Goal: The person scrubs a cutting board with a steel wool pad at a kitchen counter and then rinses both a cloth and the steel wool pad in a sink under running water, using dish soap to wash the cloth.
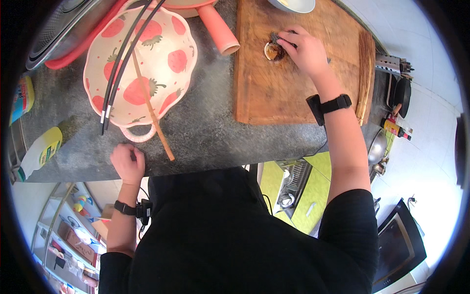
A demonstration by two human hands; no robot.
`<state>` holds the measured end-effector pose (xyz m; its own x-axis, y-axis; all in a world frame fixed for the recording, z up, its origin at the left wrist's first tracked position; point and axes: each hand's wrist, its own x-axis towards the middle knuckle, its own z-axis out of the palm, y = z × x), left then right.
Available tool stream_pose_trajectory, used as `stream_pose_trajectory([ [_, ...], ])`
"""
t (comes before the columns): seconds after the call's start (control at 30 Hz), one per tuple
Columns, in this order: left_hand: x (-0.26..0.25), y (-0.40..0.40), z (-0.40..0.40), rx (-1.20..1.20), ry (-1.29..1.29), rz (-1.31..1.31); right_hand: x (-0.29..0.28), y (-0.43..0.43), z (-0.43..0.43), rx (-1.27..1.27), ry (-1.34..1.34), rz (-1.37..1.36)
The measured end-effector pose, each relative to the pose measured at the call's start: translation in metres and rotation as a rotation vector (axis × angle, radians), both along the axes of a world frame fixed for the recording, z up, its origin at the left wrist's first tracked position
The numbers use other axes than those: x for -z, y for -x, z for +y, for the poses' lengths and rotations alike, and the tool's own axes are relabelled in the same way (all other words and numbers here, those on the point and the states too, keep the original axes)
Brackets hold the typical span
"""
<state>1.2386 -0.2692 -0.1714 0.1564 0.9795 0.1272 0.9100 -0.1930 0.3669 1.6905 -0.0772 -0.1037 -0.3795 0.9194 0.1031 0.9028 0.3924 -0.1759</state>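
My right hand (303,49) is over the wooden cutting board (257,95). A dark grey wad, perhaps steel wool (274,37), is pinched between its thumb and fingers. Just below the fingertips lies a small round white-rimmed piece (273,52), stained brown inside; what it is I cannot tell. My left hand (128,161) rests at the counter's front edge, fingers curled, with nothing visible in it. Beyond it stands a scalloped strawberry-patterned bowl (167,86) with a looped handle. Two black chopsticks (119,64) and one wooden chopstick (148,104) lie across the bowl.
A pan with a pink handle (219,31) sits behind the bowl. At the board's right edge lies a bundle of thin brown strips (363,77). A pale bowl (299,5) stands at the board's far side. On the left are a spray bottle (42,152) and a metal basin (62,29).
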Motion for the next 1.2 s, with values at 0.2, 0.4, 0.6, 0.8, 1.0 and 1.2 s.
stream_pose_trajectory([
  [0.2, 0.001, 0.001, 0.002, 0.007, -0.009, -0.002, 0.0, -0.004, 0.01, -0.113, 0.075, -0.042],
  [0.4, -0.002, -0.001, 0.002, 0.005, 0.002, 0.015, -0.004, 0.008, -0.022, -0.03, 0.088, 0.032],
  [0.6, 0.0, -0.001, 0.0, -0.012, -0.004, 0.014, -0.003, 0.003, -0.019, 0.166, 0.107, 0.262],
  [0.8, -0.004, -0.003, 0.003, -0.007, 0.01, -0.009, 0.006, 0.017, 0.018, 0.016, 0.019, 0.12],
  [1.0, -0.001, 0.0, 0.001, -0.005, 0.003, 0.004, 0.002, 0.022, 0.013, -0.142, 0.044, 0.006],
  [1.2, 0.001, 0.0, 0.003, -0.006, 0.016, -0.008, -0.007, 0.02, 0.007, -0.217, 0.172, -0.032],
])
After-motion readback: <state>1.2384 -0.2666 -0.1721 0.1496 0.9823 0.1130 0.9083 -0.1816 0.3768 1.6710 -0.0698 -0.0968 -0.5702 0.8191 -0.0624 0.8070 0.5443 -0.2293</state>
